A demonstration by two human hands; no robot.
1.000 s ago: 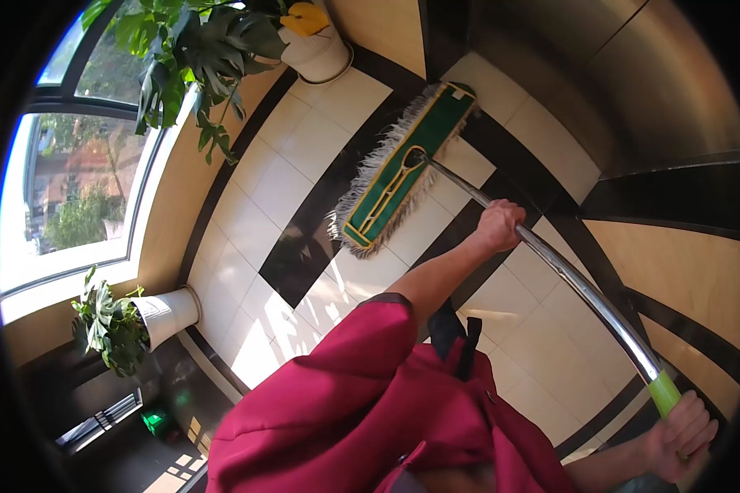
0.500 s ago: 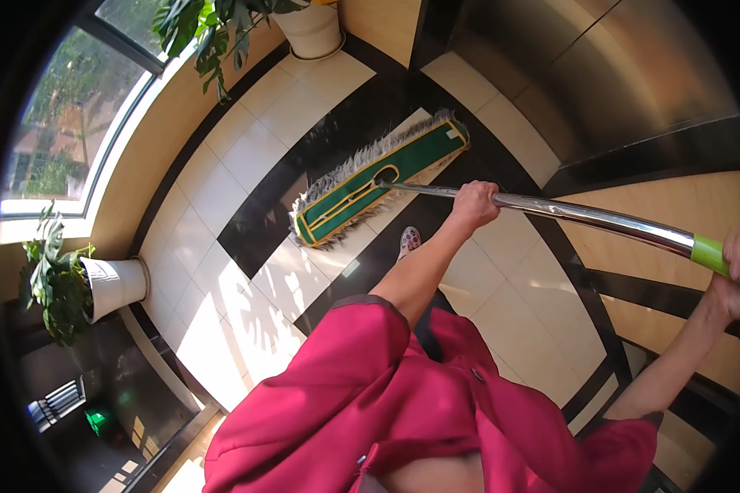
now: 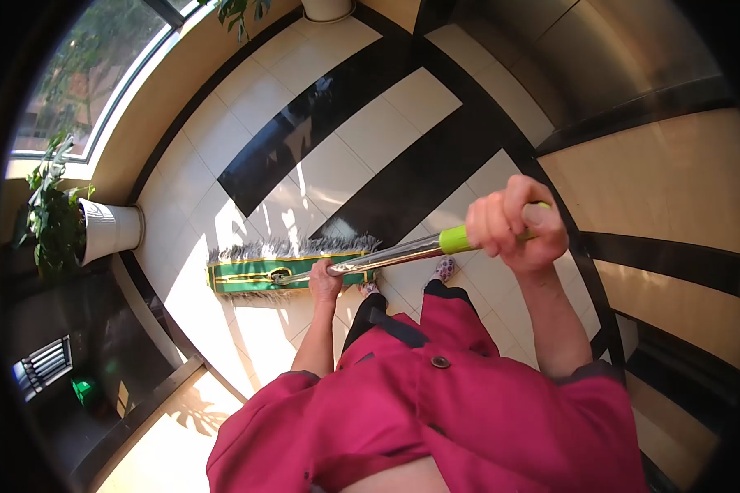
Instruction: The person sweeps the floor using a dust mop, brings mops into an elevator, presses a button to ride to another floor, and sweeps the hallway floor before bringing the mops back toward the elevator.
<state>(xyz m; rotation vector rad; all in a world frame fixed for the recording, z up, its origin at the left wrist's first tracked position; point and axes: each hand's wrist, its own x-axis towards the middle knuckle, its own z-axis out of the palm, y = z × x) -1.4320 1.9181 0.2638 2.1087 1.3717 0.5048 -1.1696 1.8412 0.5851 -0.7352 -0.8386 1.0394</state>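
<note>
A flat dust mop [image 3: 247, 278], green on top with yellow trim and a grey fringe, lies on the tiled floor left of my feet. From its centre a shiny metal handle [image 3: 403, 251] rises to the right and ends in a lime-green grip [image 3: 454, 240]. My left hand [image 3: 326, 280] is closed around the lower part of the handle, close above the mop head. Higher up, my right hand [image 3: 520, 222] wraps round the green grip near its end. The mop head hides part of the floor beneath it.
A white pot [image 3: 111, 230] with a leafy plant [image 3: 51, 209] stands by the window at left. Another white pot [image 3: 327, 8] is at the top edge. Wood panels [image 3: 658, 177] with dark bands line the right side. Sunlight falls across the pale tiles [image 3: 197, 185].
The mop head has swung from the far floor toward me and to the left. My left hand has moved down-left with the handle; my right hand has come in from the right edge.
</note>
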